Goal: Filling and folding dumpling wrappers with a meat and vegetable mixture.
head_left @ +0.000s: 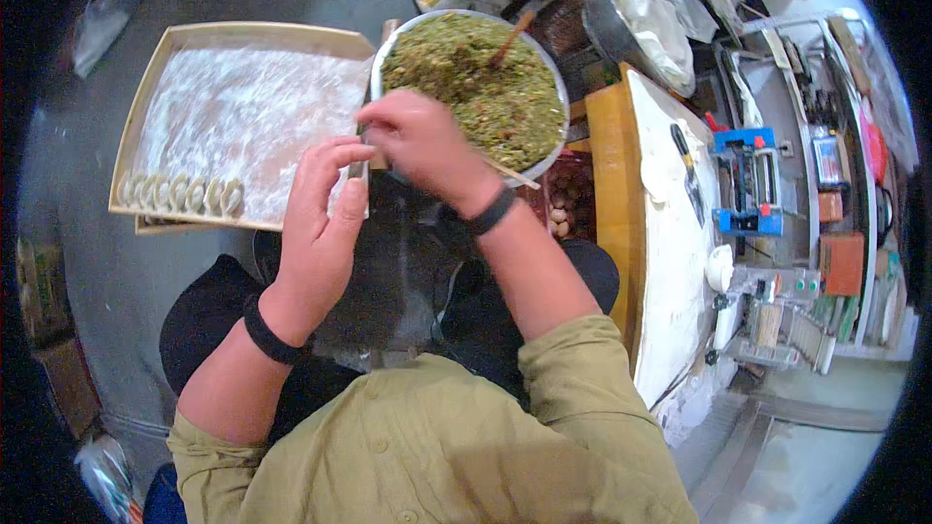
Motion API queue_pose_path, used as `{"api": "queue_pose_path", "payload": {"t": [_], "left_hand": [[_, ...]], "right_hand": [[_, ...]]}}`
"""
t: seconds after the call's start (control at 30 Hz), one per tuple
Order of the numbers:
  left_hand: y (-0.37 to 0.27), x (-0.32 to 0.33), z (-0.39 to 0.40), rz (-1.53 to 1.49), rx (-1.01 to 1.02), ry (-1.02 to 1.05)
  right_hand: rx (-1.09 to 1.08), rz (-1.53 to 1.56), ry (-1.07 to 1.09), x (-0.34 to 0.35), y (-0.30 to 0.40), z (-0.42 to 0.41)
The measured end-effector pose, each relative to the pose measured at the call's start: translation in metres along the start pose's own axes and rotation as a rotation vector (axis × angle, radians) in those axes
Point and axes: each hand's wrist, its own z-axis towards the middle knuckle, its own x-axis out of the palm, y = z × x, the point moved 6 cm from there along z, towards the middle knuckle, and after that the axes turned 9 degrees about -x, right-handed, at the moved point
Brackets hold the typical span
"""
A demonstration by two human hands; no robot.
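Observation:
My left hand (324,215) is raised over the right edge of a floured wooden tray (240,29), its palm turned inward and fingers bent. Close beside it, my right hand (422,142) is blurred, with thumb and fingers drawn together in front of the bowl. Whether either hand holds anything between the fingertips cannot be told. Several filled dumplings (195,195) stand in a row in the tray's near left corner. A large round bowl (564,124) is full of chopped green filling (502,105). A wooden utensil (512,40) is stuck in the filling, and a thin stick (513,173) lies at the near rim.
Right of my legs stands a wooden table with a white cover (673,247), bearing a dark-handled tool (686,156). Beyond it are a blue-framed device (748,180) and metal shelves (863,233) with boxes. A dark red container (575,193) of round pale items sits below the bowl.

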Motion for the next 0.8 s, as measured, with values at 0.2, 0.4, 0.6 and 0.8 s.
{"api": "queue_pose_path", "payload": {"t": [0.2,0.4,0.6,0.8], "left_hand": [[0.003,0.031,0.005,-0.009,-0.061,0.057],[0.005,0.064,0.011,-0.047,-0.099,0.152],[0.006,0.085,0.019,-0.007,-0.078,0.16],[0.006,0.097,0.021,0.027,-0.081,0.206]], "right_hand": [[0.308,-0.882,-0.227,-0.218,-0.032,-0.112],[0.779,-1.061,-0.19,-0.307,-0.072,-0.254],[0.915,-0.628,-0.559,-0.331,-0.098,-0.3],[0.629,-0.725,-0.515,-0.314,-0.081,-0.276]]}}
